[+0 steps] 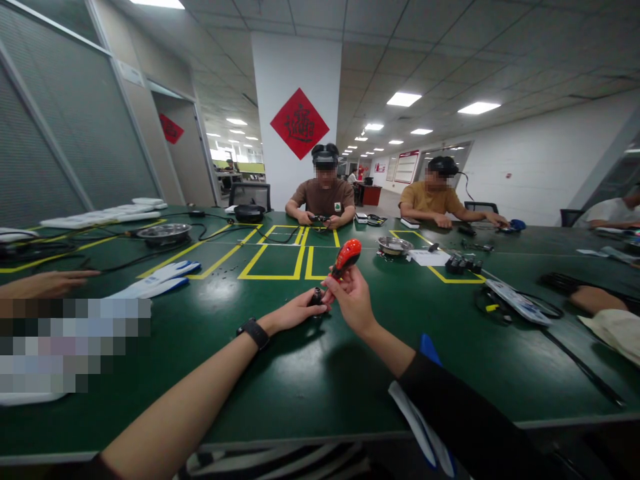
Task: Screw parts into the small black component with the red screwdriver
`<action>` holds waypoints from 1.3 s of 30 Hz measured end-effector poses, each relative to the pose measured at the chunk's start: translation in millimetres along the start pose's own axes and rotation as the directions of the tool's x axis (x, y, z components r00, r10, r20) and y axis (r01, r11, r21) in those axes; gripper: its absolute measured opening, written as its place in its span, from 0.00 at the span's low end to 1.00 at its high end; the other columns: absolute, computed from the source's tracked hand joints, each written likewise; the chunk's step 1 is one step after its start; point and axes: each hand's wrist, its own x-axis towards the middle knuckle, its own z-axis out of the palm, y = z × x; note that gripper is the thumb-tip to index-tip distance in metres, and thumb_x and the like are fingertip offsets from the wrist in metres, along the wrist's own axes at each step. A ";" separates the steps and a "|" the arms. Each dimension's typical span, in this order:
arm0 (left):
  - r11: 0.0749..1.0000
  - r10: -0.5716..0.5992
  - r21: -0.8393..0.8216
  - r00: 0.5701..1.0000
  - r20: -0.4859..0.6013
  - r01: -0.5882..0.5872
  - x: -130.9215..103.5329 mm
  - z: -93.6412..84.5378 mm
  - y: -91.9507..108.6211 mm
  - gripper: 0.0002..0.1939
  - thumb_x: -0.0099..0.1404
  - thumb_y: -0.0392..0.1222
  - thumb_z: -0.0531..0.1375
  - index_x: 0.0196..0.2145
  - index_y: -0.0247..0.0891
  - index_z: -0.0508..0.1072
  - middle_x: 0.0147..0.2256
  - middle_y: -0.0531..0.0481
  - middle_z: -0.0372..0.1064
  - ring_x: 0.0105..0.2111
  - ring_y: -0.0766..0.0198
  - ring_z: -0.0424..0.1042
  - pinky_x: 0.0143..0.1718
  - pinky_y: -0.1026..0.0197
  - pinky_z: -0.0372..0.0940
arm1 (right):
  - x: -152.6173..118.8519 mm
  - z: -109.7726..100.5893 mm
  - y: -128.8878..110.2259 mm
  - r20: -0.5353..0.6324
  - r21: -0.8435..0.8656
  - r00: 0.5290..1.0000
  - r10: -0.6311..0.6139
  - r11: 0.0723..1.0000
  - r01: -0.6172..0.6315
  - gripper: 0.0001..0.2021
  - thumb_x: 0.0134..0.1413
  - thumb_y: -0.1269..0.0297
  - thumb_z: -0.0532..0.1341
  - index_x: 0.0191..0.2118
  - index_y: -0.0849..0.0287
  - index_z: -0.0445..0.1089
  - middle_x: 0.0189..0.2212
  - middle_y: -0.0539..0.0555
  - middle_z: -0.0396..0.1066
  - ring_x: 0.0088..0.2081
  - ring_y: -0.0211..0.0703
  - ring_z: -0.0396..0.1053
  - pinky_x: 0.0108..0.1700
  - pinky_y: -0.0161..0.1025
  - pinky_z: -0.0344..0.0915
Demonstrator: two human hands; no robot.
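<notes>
Over the green table (pixel 280 393), my left hand (pixel 296 311) has its fingers closed on a small dark cylindrical part (pixel 317 297) with a metallic top. A black band is around that wrist. My right hand (pixel 357 300) grips a screwdriver (pixel 347 257) by its red and black handle, which points up and slightly away. The screwdriver's shaft and tip are mostly hidden by my fingers, close to the dark part. Whether the tip touches the part I cannot tell. Both hands are almost together, just in front of the yellow tape marks (pixel 273 277).
White-blue gloves (pixel 160 280) lie to the left; another glove (pixel 413 417) hangs by my right forearm. Metal bowls (pixel 164 234) (pixel 395 246), black blocks (pixel 463 264) and cables (pixel 545 303) are around the table. Two people (pixel 323 193) (pixel 440 193) sit opposite; other people's hands reach in at both sides.
</notes>
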 end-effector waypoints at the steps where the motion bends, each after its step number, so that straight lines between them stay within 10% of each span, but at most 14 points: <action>1: 1.000 -0.006 0.010 1.000 -0.008 0.006 -0.1 0.2 0.7 0.11 0.59 0.45 0.56 0.36 0.36 0.61 0.34 0.52 0.63 0.36 0.64 0.62 0.43 0.60 0.58 | 0.0 -0.1 0.5 0.002 0.004 1.000 0.001 1.000 -0.001 0.14 0.48 0.59 0.61 0.38 0.57 0.58 0.29 0.47 0.67 0.18 0.30 0.67 0.20 0.28 0.66; 31: 1.000 0.017 -0.014 1.000 -0.002 -0.017 2.6 0.3 -6.8 0.13 0.60 0.47 0.56 0.39 0.36 0.63 0.38 0.48 0.66 0.40 0.62 0.64 0.46 0.57 0.58 | -0.9 -1.3 -5.2 0.074 0.060 0.997 -0.017 0.998 0.012 0.12 0.51 0.59 0.58 0.39 0.55 0.56 0.30 0.47 0.66 0.19 0.30 0.66 0.21 0.30 0.65; 39: 0.973 0.102 0.221 0.982 -0.157 -0.066 -1.6 -1.8 -11.8 0.29 0.48 0.49 0.65 0.46 0.38 0.63 0.38 0.49 0.66 0.37 0.62 0.65 0.42 0.59 0.60 | 2.8 -8.0 -8.6 -0.339 -0.055 0.913 -0.226 0.974 0.221 0.09 0.56 0.59 0.54 0.41 0.54 0.57 0.29 0.47 0.66 0.18 0.28 0.62 0.22 0.30 0.62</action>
